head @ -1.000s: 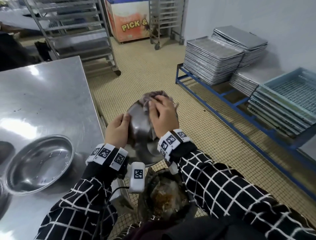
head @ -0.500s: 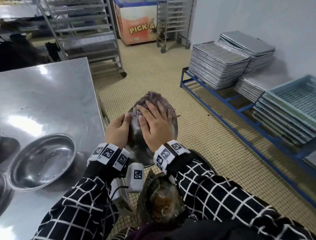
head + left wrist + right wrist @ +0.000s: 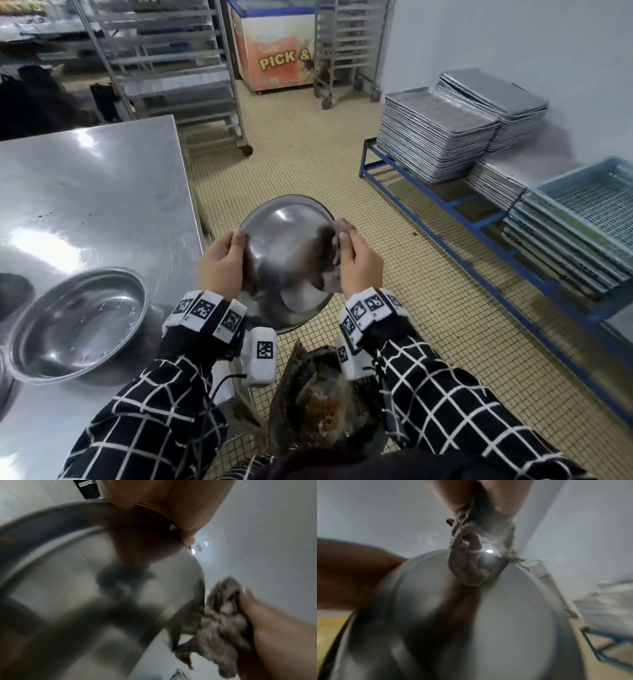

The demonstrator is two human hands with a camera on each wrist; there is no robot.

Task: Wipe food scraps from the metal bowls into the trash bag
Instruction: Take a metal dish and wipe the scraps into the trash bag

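A metal bowl (image 3: pixel 286 253) is held bottom-side toward me over the floor, just beyond the dark trash bag (image 3: pixel 325 407) with brown scraps in it. My left hand (image 3: pixel 222 263) grips the bowl's left rim (image 3: pixel 96 504). My right hand (image 3: pixel 359 263) holds a crumpled grey rag (image 3: pixel 337 240) against the bowl's right edge; the rag (image 3: pixel 221 623) shows beside the rim in the left wrist view, and in the right wrist view the rag (image 3: pixel 471 555) lies bunched on the bowl (image 3: pixel 505 615). A second metal bowl (image 3: pixel 78 322) sits upright on the steel table (image 3: pixel 96 192).
Part of another bowl (image 3: pixel 5 383) shows at the table's left edge. A blue rack (image 3: pixel 455 205) with stacked metal trays (image 3: pixel 435 133) and light blue crates (image 3: pixel 589 205) runs along the right wall. Wheeled tray racks (image 3: pixel 178 68) and a freezer chest (image 3: pixel 274 51) stand at the back.
My right hand with the rag slid off the bowl's back to its right edge. The bowl tipped so more of its underside faces me. My left hand kept its grip on the rim.
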